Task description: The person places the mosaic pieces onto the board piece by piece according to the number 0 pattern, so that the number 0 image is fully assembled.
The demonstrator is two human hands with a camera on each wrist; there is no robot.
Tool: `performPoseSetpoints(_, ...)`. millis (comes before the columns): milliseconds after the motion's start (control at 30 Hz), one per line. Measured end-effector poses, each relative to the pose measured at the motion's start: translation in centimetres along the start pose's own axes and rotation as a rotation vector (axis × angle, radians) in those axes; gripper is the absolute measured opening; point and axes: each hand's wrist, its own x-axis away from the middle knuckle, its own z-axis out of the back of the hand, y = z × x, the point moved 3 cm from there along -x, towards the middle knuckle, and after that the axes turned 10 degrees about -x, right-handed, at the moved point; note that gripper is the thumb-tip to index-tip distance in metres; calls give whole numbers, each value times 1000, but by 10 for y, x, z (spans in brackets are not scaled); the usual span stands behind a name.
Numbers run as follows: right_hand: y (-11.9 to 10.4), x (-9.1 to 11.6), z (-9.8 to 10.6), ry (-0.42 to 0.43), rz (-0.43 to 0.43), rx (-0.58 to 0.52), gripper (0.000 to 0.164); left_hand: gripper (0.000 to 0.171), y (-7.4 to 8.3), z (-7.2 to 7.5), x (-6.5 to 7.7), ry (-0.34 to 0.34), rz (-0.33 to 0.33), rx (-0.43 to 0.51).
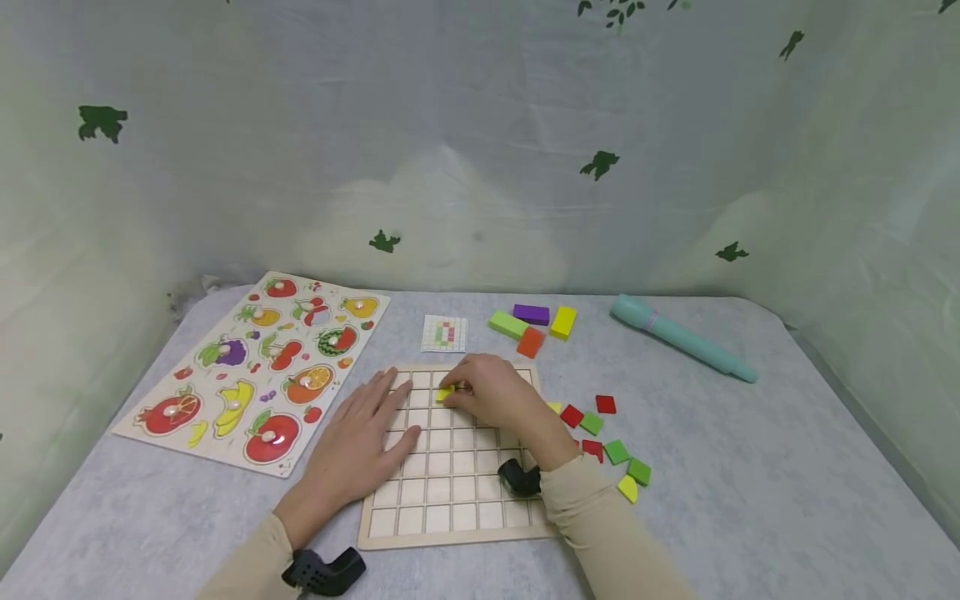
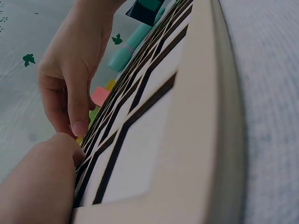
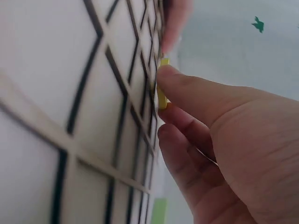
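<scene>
A wooden grid board [image 1: 450, 542] with square cells lies in the middle of the table. My right hand [image 1: 495, 392] pinches a small yellow tile [image 1: 445, 394] between thumb and fingers, right at a cell in the board's upper part. In the right wrist view the yellow tile [image 3: 162, 88] shows edge-on at the thumb tip, close over the grid. My left hand [image 1: 360, 446] rests on the board's left edge with its fingers spread and straight. Just behind the board lies a small pattern card [image 1: 444, 334] with a coloured grid design.
Several loose red, green and yellow tiles [image 1: 617, 452] lie right of the board. Coloured blocks [image 1: 532, 314] stand behind it. A fruit puzzle board [image 1: 247, 367] occupies the left side, and a teal tapered stick [image 1: 682, 337] lies at the back right.
</scene>
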Motion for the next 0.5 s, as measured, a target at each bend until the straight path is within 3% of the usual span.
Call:
performPoseSetpoints(333,4,0,-4,8,-17,-32,21,68,2,-1,-3,-28,-1,-4)
performPoseSetpoints(500,3,4,-5,-8,-15,-15,29,68,0,-1,-2,-34,6,-13)
